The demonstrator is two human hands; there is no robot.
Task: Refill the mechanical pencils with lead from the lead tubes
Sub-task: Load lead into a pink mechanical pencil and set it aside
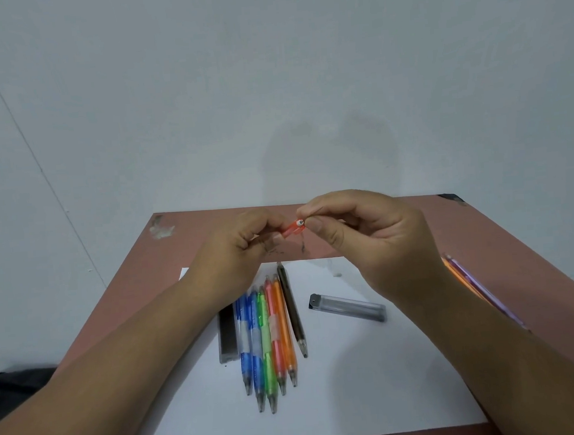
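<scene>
My left hand (243, 248) grips a red-orange mechanical pencil (291, 230) above the table, its top end with a white eraser pointing right. The thumb and forefinger of my right hand (359, 239) pinch at that eraser end. Most of the pencil is hidden inside my left fist. On the white paper (360, 383) lie several pencils side by side, tips toward me: two blue (249, 344), a green (267, 349), a red (275, 335), an orange (286, 334) and a dark brown one (295, 312). A grey lead tube (347, 307) lies to their right, another (227, 335) to their left.
The reddish-brown table (195, 245) ends at a pale wall behind. More pencils, orange and purple (472, 281), lie at the right edge, partly under my right forearm. A dark cloth (14, 389) sits beyond the table's left side.
</scene>
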